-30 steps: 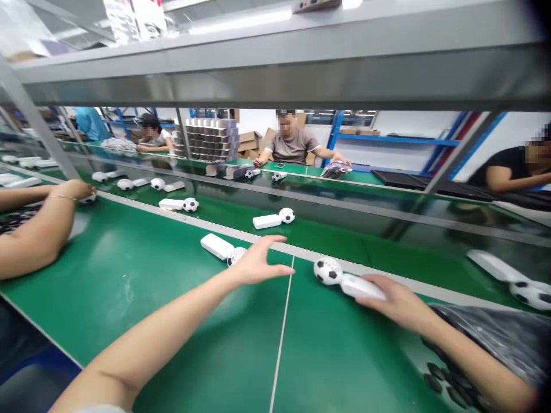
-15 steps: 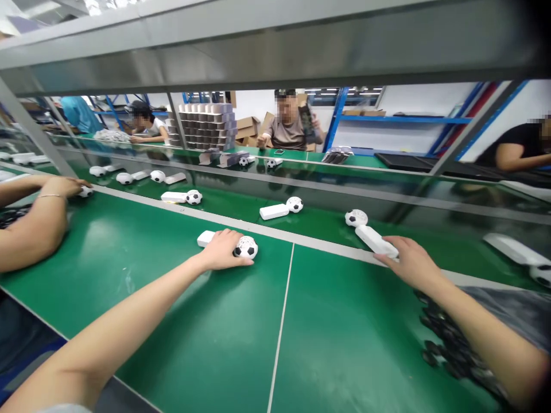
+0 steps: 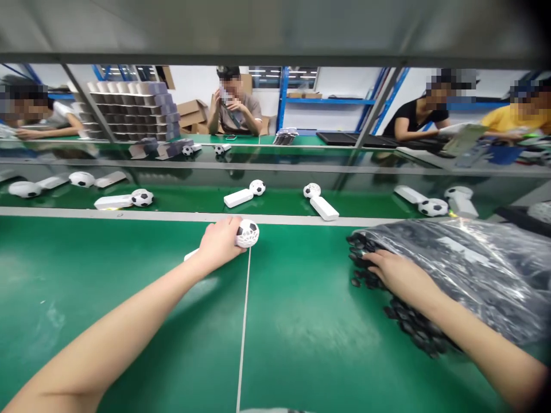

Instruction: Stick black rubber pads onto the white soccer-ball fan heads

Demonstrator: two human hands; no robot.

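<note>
My left hand (image 3: 219,245) is closed around a white handheld fan with a soccer-ball head (image 3: 248,233). Its slotted black-and-white ball sticks out past my fingers, and most of the handle is hidden under the hand. On the right, my right hand (image 3: 402,278) reaches into a heap of small black plastic parts (image 3: 419,330), fingers stretched out and fingertips among them. These parts spill from the mouth of a clear plastic bag (image 3: 486,269). Whether a part is between the fingertips is too small to make out.
Beyond a pale rail (image 3: 279,218), several similar fans lie along a green strip, one fan (image 3: 323,207) angled near the rail. A metal shelf (image 3: 258,28) hangs overhead. Across the line sit several people, with stacked grey trays (image 3: 133,112) at the left.
My right hand has let go of a fan beyond the rail and moved down to the black parts. The fan in my left hand is turned, its slotted side showing more. The view has swung right.
</note>
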